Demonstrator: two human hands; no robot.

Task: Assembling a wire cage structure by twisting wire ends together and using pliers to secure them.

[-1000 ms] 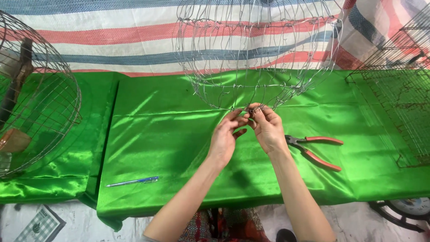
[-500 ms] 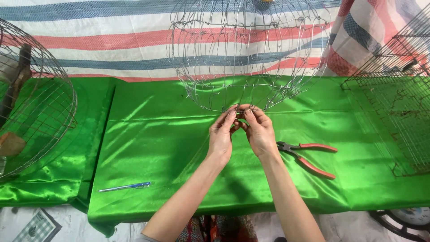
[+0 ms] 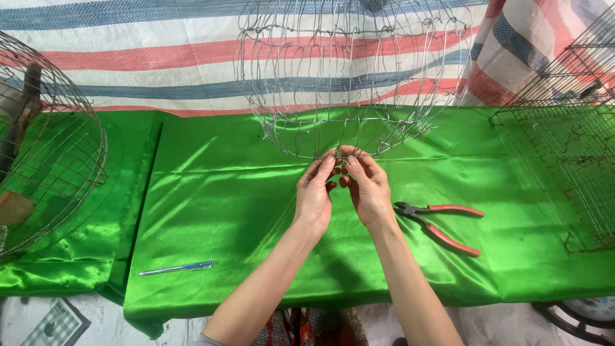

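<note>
Green satin-draped tabletop (image 3: 211, 192) lies wide open left of the hands, where the round silver wire-frame basket (image 3: 352, 70) stands at its far edge. Left hand (image 3: 315, 195) and right hand (image 3: 368, 191) meet, fingers pinched together on its bottom wire rim. Red-handled pliers (image 3: 442, 225) lie just right; a blue pen (image 3: 176, 268) nears the front edge.

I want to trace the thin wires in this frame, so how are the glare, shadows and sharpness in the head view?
Head view: the green satin cloth throws bright streaks of glare along its folds; the forearms cast soft shadows below the left hand and right hand; the wire cage is sharp, but its thin wires blend into the striped tarp behind; no obvious motion blur.
</note>
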